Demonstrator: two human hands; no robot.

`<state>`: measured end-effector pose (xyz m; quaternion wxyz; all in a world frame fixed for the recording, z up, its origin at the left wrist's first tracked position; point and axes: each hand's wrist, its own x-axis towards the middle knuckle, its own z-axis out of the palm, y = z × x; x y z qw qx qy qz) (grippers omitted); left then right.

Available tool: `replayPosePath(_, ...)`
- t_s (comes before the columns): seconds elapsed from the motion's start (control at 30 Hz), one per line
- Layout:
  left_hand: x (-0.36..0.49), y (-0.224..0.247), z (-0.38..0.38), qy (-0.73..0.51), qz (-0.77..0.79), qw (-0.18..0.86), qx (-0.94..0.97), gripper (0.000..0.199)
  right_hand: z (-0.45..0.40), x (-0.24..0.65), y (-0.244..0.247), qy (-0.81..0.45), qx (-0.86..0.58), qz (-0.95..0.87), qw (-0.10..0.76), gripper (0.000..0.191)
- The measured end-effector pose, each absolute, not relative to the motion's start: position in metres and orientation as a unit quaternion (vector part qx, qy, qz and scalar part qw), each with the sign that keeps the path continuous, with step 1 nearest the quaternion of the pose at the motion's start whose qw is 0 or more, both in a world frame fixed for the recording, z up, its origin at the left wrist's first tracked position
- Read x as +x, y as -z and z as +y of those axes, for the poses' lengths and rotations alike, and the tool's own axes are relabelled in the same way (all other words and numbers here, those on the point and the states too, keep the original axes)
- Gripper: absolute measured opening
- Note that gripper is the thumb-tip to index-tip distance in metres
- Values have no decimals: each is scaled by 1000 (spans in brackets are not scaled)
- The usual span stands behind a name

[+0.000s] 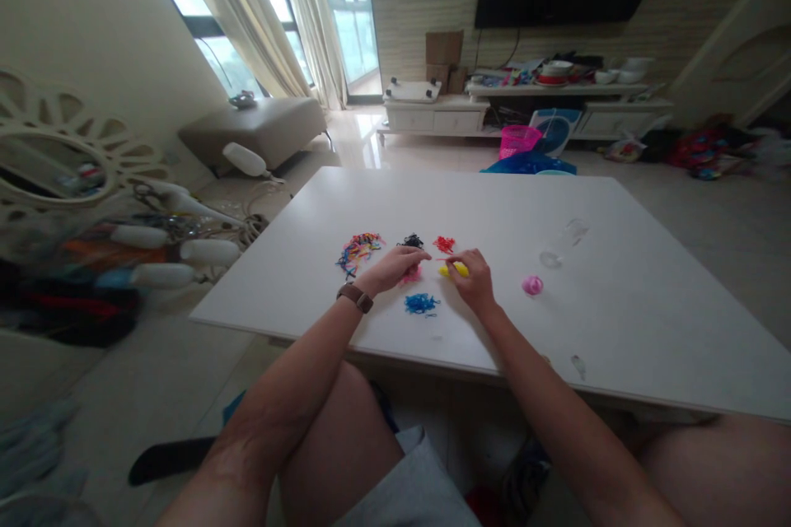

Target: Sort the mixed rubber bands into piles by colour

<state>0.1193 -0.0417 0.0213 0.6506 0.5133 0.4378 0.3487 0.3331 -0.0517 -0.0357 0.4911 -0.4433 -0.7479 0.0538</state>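
My left hand (395, 267), with a brown watch on its wrist, hovers over a pile of pink rubber bands (409, 277). Its fingers are curled together, and what they hold, if anything, is hidden. Between the fingertips of my right hand (475, 278) is a small pinkish-red rubber band (441, 258), pointing toward the left hand. Yellow bands (454, 271) lie beneath the right fingers. Farther back are black bands (410, 240) and red bands (444, 244). A blue pile (421, 304) sits nearer me, and a mixed-colour heap (359, 253) lies on the left.
Everything lies on a white table (278, 288). To the right are a pink round object (532, 286), a clear plastic container (575, 231) and a clear round piece (550, 259). A small clear item (578, 366) rests near the front edge. A pink basket (519, 140) stands beyond the table.
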Motion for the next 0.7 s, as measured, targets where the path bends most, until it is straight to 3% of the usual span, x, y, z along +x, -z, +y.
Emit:
replayPosePath(0.13,127,-24,-39,-391,419,753,323,19,-25,346,30,-24,-553,-713,431,12)
replayPosePath(0.33,132,-21,-37,-380,406,792,250,29,14,351,32,-16,-619,-707,343,13)
replayPosePath(0.7,136,-19,-38,-397,409,787,237,24,-38,324,33,-7,-467,-747,474,13)
